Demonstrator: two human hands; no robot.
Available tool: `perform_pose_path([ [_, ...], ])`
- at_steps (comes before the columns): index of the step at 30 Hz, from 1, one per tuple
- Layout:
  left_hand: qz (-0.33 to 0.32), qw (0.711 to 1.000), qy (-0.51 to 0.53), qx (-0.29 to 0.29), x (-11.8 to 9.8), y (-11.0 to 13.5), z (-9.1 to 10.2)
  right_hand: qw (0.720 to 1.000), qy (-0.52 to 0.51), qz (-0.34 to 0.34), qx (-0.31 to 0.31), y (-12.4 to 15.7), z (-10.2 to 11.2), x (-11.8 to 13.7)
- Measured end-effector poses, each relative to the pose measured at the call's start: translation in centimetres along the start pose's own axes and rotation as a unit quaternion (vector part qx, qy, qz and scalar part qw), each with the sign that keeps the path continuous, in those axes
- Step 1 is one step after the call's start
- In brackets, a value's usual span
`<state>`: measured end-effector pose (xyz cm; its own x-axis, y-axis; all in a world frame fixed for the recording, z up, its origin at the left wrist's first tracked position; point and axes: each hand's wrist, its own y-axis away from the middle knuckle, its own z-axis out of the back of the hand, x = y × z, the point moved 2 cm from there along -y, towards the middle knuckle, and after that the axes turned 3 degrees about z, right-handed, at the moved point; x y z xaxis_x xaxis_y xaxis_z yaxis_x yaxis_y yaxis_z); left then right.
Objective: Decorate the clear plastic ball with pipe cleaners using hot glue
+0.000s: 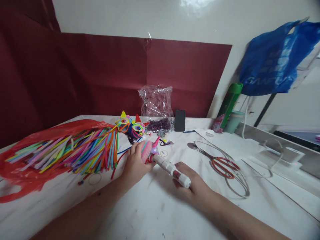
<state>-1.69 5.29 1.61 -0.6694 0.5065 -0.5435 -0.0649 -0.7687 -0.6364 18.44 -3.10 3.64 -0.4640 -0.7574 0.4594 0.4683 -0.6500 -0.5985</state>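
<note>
My left hand (pixel 137 164) is closed around a small pink striped pipe-cleaner figure (pixel 147 148), which has a pink horn and a lilac part on top. My right hand (pixel 192 183) grips a white, tube-shaped tool (pixel 167 165) with a dark red band near its rounded end. Its far end meets the figure beside my left fingers; the exact contact is hidden. Just behind stand two finished-looking pipe-cleaner figures, one with a yellow horn (pixel 123 124) and one blue with a red horn (pixel 138 128).
Many coloured pipe cleaners (pixel 92 150) lie on a red plastic bag (pixel 32 181) at left. Red-handled scissors (pixel 222 166) and a grey looped cord (pixel 243 191) lie at right. A clear bag (pixel 156 101) and a black box-like object (pixel 180 120) stand at the back.
</note>
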Motion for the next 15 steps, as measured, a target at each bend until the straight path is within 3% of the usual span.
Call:
perform_pose_path([
  [15, 0.000, 1.000, -0.003, 0.008, -0.51, 0.04, 0.22, 1.000, 0.008, -0.005, -0.006, 0.13, -0.25, -0.32],
])
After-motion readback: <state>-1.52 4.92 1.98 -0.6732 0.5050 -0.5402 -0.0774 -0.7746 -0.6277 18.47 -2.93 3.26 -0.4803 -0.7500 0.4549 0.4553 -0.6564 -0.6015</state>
